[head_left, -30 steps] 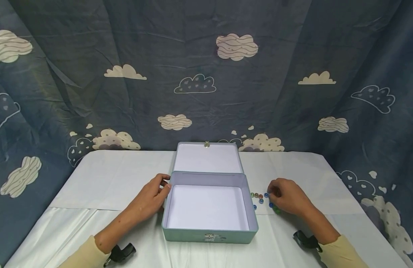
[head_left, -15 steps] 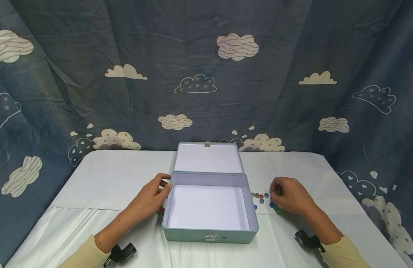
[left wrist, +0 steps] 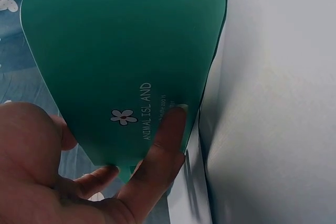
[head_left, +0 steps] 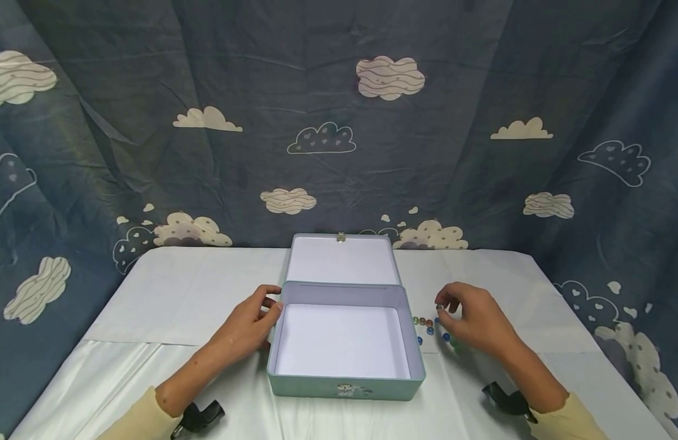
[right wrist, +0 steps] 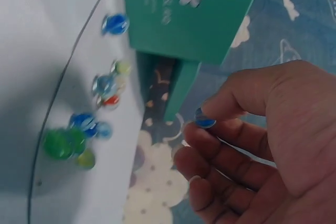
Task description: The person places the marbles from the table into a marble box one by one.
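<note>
A green tin box with a pale inside stands on the table, its lid swung back. My left hand rests against the box's left side. In the left wrist view, a straight finger touches the green wall beside printed words and a flower. My right hand is raised to the right of the box, pinching a blue glass marble between thumb and forefinger. Several loose marbles, blue, green and reddish, lie on the cloth between the box and that hand.
White cloth covers the table, with a fold line running across it. Behind and at both sides hangs a dark blue curtain printed with clouds. A black wrist camera sits under the right forearm, another camera under the left.
My right hand has risen from the marbles and shifted slightly left toward the box, a marble now showing at its fingertips. The left hand and the box stay put.
</note>
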Motion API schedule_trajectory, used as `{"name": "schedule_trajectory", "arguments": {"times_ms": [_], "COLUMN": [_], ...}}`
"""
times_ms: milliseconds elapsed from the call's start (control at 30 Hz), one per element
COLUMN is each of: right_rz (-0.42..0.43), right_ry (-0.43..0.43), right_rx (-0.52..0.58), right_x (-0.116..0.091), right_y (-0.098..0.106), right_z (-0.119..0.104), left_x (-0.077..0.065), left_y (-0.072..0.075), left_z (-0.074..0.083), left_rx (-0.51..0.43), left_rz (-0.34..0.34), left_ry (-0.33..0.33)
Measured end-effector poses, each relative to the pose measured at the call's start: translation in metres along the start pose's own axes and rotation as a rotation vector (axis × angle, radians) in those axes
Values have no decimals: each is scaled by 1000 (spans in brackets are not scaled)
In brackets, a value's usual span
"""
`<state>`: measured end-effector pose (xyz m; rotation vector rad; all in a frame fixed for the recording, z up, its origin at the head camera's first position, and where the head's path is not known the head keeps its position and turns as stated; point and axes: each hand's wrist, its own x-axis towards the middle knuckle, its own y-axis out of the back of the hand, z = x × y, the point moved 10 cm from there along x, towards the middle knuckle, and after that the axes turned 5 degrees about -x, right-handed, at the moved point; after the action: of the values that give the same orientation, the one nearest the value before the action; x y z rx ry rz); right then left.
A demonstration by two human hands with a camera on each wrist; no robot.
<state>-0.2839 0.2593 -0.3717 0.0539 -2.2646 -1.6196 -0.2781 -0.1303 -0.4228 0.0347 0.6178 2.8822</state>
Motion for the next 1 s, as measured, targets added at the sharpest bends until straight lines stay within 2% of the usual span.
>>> {"name": "schedule_trajectory", "arguments": {"times_ms": [233, 433, 767, 1000], "right_rz": [72, 103, 104, 70], "right_ry": [86, 138, 241, 270], "right_rx": [21, 62, 121, 141], "right_x": [-7, -14, -25, -27], "right_y": [14, 20, 18, 9], "right_z": [-29, -52, -86, -96], "left_x": [-1, -1, -1, -1], "left_y": [1, 0, 0, 0], "left_z": [0, 0, 1, 2], "left_rx": [6, 4, 1, 19], "left_rz": [2, -3, -8, -6], "left_ry": [3, 6, 7, -6]}}
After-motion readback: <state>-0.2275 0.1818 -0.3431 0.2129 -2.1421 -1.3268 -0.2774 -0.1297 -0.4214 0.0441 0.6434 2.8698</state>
